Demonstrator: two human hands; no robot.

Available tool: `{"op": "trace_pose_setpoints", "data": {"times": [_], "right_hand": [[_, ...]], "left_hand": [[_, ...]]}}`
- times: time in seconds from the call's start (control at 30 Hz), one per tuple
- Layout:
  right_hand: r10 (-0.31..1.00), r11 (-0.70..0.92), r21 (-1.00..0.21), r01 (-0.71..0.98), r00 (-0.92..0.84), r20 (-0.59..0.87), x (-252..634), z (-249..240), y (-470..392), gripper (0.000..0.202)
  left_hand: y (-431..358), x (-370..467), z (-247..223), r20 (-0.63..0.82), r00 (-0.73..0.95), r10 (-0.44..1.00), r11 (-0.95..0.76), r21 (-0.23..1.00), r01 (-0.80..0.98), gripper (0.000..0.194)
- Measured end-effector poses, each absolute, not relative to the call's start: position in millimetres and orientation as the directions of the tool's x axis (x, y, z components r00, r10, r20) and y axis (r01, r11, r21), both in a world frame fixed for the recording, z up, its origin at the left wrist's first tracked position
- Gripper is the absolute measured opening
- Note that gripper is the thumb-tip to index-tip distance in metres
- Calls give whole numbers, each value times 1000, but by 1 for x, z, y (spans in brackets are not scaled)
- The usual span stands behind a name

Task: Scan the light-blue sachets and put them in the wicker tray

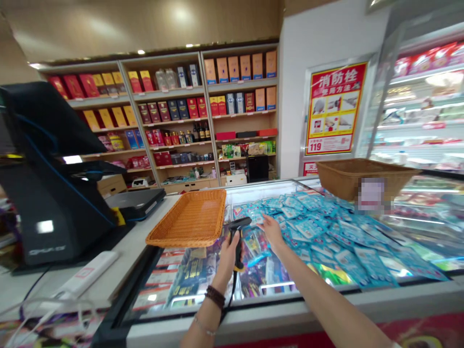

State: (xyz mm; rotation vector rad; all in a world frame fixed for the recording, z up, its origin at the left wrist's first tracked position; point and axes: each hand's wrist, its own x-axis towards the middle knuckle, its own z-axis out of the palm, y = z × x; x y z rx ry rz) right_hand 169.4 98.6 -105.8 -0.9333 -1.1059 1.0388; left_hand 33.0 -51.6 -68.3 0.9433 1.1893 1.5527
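A black barcode scanner (239, 224) is held upright in my left hand (226, 255), its fingers wrapped round the handle and its head turned to the right. From the handle's yellow-trimmed base a black cable (232, 285) runs down past my wrist. At the left end of a spread-out pile of flat blue packets (308, 226), my right hand (272, 233) pinches the edge of a blue-and-white packet (255, 218), just right of the scanner head. The fingertips partly cover that packet. The pile lies on the glass top of a lit chest freezer (203, 311).
An orange wicker basket (188, 217) rests to the left, partly on the freezer's edge. A brown basket (348, 179) stands at the far right. Further left are a black checkout terminal (68, 193), a white power strip (85, 275) and cables. Shelves of boxed goods (177, 110) line the back.
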Motion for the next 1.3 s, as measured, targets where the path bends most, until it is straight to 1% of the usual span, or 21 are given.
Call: {"op": "trace_pose_setpoints", "data": {"times": [0.13, 0.17, 0.23, 0.33, 0.43, 0.5, 0.57, 0.63, 0.67, 0.7, 0.77, 0.87, 0.97, 1.03, 1.1, 1.23, 1.3], "right_hand": [[947, 292, -930, -223, 208, 247, 237, -75, 115, 23], [933, 310, -932, -185, 246, 262, 259, -66, 119, 22], [893, 316, -949, 1, 336, 298, 304, -50, 124, 19], [864, 288, -950, 118, 396, 311, 361, -31, 126, 16], [844, 254, -935, 248, 416, 339, 395, -23, 121, 2], [831, 256, -894, 368, 388, 398, 402, -24, 117, 5], [811, 290, -813, 505, 320, 489, 391, -27, 111, 3], [771, 381, -705, 598, 215, 599, 362, -28, 99, 6], [736, 457, -633, 625, 134, 664, 342, -25, 89, 7], [697, 541, -571, 618, 51, 715, 319, -21, 76, 10], [604, 691, -469, 551, -83, 793, 271, -3, 42, 25], [435, 841, -304, 448, -225, 872, 213, 37, -19, 25], [223, 916, -127, 381, -220, 950, 186, 75, -63, 22], [96, 940, -26, 340, -190, 977, 178, 89, -74, 20], [53, 945, 11, 326, -188, 981, 172, 94, -72, 19], [96, 943, -19, 333, -216, 972, 168, 93, -60, 21], [86, 942, -18, 336, -190, 978, 176, 91, -69, 19]], "left_hand": [[-54, 21, -59, 49, -272, 961, -108, 972, -207, 74], [-54, 17, -56, 62, -262, 963, -116, 974, -195, 73], [-54, 8, -47, 92, -246, 965, -136, 976, -171, 72], [-54, -8, -30, 127, -267, 955, -173, 972, -156, 72], [-57, -26, -15, 140, -314, 939, -190, 973, -135, 72], [-60, -38, -10, 140, -365, 920, -198, 972, -128, 72], [-63, -50, -10, 144, -443, 885, -223, 966, -132, 72], [-66, -60, -16, 155, -515, 843, -250, 961, -120, 72], [-68, -63, -19, 159, -540, 826, -256, 960, -110, 72], [-69, -66, -23, 159, -555, 816, -255, 962, -100, 72], [-73, -69, -29, 147, -561, 814, -239, 967, -93, 74], [-78, -71, -33, 141, -547, 825, -228, 969, -93, 74], [-80, -72, -37, 162, -541, 825, -240, 968, -77, 73], [-81, -73, -41, 162, -543, 824, -236, 969, -69, 74], [-82, -73, -43, 158, -551, 820, -233, 970, -69, 75], [-83, -71, -46, 159, -549, 821, -241, 967, -79, 73], [-84, -70, -46, 163, -549, 820, -249, 965, -85, 72]]}}
